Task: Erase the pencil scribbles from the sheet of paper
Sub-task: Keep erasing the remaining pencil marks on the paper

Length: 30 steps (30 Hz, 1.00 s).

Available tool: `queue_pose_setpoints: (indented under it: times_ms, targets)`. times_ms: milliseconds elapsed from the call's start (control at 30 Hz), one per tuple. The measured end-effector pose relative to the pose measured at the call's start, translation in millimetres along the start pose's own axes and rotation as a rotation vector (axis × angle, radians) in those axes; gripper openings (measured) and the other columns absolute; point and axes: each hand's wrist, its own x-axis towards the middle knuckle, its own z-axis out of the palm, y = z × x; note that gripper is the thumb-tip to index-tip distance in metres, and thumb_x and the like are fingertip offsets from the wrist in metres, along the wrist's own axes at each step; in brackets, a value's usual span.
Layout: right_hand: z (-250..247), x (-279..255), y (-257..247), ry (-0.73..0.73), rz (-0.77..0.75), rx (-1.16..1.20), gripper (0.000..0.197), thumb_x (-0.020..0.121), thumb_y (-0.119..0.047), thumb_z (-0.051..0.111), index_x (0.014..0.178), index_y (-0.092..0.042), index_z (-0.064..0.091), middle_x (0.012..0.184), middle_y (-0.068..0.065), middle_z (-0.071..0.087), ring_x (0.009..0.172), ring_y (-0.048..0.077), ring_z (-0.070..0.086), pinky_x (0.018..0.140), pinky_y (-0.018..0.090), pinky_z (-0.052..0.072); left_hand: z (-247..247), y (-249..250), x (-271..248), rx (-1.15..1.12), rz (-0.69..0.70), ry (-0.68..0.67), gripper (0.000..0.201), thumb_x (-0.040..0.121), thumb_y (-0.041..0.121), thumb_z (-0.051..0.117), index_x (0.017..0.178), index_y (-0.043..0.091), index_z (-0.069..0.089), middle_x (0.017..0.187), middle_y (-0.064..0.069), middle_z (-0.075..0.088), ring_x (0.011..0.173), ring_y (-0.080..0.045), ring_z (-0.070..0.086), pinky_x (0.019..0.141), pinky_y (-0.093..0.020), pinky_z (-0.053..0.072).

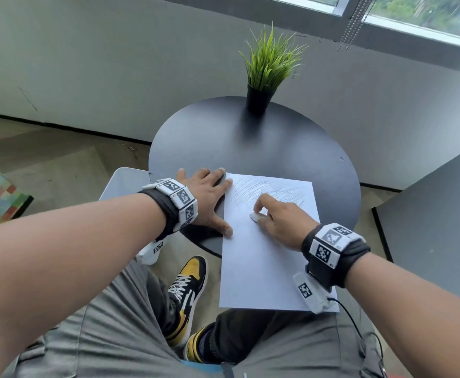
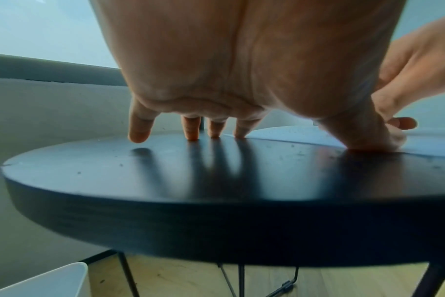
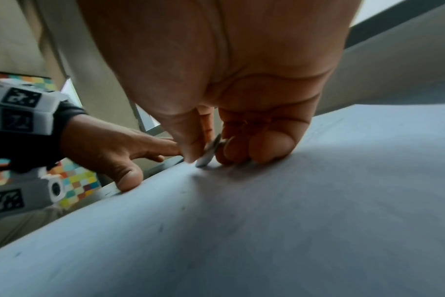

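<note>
A white sheet of paper (image 1: 267, 255) lies on the round black table (image 1: 250, 143), its near part hanging over the table's front edge. Grey pencil scribbles (image 1: 267, 190) cover its far end. My right hand (image 1: 275, 216) pinches a small white eraser (image 1: 256, 216) between thumb and fingers, its edge down on the paper (image 3: 292, 201) just below the scribbles; the eraser (image 3: 208, 154) shows as a thin slab in the right wrist view. My left hand (image 1: 209, 197) lies spread and flat, thumb and index fingertip on the sheet's left edge, other fingers (image 2: 191, 128) on the tabletop (image 2: 165, 170).
A black pot with green artificial grass (image 1: 269, 75) stands at the table's far edge. A white bin (image 1: 122, 184) sits on the floor left of the table, a dark grey tabletop (image 1: 436, 222) at the right. My knees and a yellow-black shoe (image 1: 187, 290) are below.
</note>
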Motion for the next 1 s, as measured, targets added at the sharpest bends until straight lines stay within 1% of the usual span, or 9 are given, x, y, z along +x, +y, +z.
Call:
queue_pose_setpoints:
  times_ms: [133,200,300,400,500,667,833,967,1000]
  targets:
    - [5.4,-1.9,-10.7,-0.019,-0.097,-0.179,0.019,0.093,-0.033,0.053,0.107,-0.021,0.048,0.106,0.005,0.061,0.098,0.030,0.056,0.082,0.038,0.046,8.6,2.3,0.3,-0.001,0.025,-0.028,0.143,0.046,0.106,0.044,0.158,0.031,-0.004,0.167,0.008,-0.013,0.153,-0.030,-0.003,0.112,-0.073,0.015]
    - [11.2,-5.3,-17.4,-0.009,-0.196,-0.202,0.022,0.095,-0.037,0.050,0.107,-0.019,0.045,0.104,0.006,0.061,0.095,0.031,0.057,0.081,0.041,0.048,12.9,5.5,-2.9,0.004,0.050,-0.031,0.144,0.045,0.105,0.045,0.158,0.031,-0.006,0.167,0.009,-0.016,0.154,-0.029,-0.008,0.111,-0.073,0.014]
    - [18.9,-10.1,-29.6,-0.015,-0.308,-0.274,0.023,0.096,-0.042,0.046,0.103,-0.021,0.041,0.098,0.003,0.062,0.087,0.029,0.057,0.072,0.041,0.048,18.3,9.6,-6.5,0.000,0.086,-0.042,0.146,0.044,0.105,0.046,0.158,0.031,-0.008,0.166,0.008,-0.018,0.154,-0.028,-0.013,0.110,-0.076,0.014]
    - [12.2,1.8,-32.5,0.006,-0.280,-0.364,0.019,0.096,-0.044,0.042,0.102,-0.027,0.038,0.097,0.002,0.062,0.088,0.030,0.057,0.069,0.040,0.049,17.0,10.9,-6.2,-0.015,0.082,-0.041,0.147,0.042,0.105,0.048,0.157,0.033,-0.008,0.166,0.005,-0.019,0.154,-0.028,-0.013,0.109,-0.077,0.015]
    - [4.6,15.7,-29.1,0.046,-0.245,-0.333,0.013,0.096,-0.041,0.042,0.100,-0.030,0.036,0.095,0.005,0.060,0.088,0.033,0.057,0.068,0.040,0.048,13.2,12.4,-6.8,-0.011,0.081,-0.046,0.149,0.042,0.104,0.052,0.158,0.031,-0.006,0.166,0.007,-0.021,0.154,-0.029,-0.011,0.107,-0.078,0.018]
    - [12.5,-8.1,-34.5,-0.161,-0.384,-0.376,0.017,0.097,-0.036,0.043,0.089,-0.031,0.028,0.087,-0.002,0.049,0.078,0.027,0.049,0.067,0.041,0.047,12.3,12.3,-3.4,0.012,0.097,-0.087,0.149,0.046,0.104,0.048,0.158,0.028,-0.013,0.164,0.015,-0.023,0.153,-0.032,-0.011,0.105,-0.079,0.020]
    - [-5.1,26.3,-25.3,0.009,-0.292,-0.311,0.006,0.100,-0.035,0.040,0.100,-0.031,0.036,0.092,0.002,0.052,0.090,0.031,0.056,0.069,0.036,0.039,15.4,8.5,-3.7,-0.001,0.102,-0.079,0.149,0.042,0.107,0.044,0.158,0.032,-0.013,0.164,0.018,-0.022,0.153,-0.030,-0.013,0.105,-0.079,0.017]
    - [9.7,-0.5,-36.5,-0.210,-0.402,-0.334,0.014,0.097,-0.028,0.046,0.093,-0.027,0.033,0.094,-0.001,0.054,0.084,0.028,0.055,0.072,0.043,0.049,15.0,9.9,-3.2,-0.013,0.096,-0.102,0.148,0.045,0.106,0.045,0.157,0.031,-0.018,0.163,0.018,-0.025,0.153,-0.030,-0.017,0.106,-0.080,0.012]
    - [7.3,1.4,-37.1,-0.208,-0.395,-0.335,0.010,0.097,-0.028,0.045,0.096,-0.026,0.036,0.096,0.001,0.055,0.086,0.029,0.056,0.072,0.042,0.048,14.7,9.9,-2.5,-0.018,0.098,-0.100,0.149,0.044,0.106,0.045,0.157,0.032,-0.017,0.163,0.018,-0.025,0.153,-0.030,-0.017,0.106,-0.080,0.012]
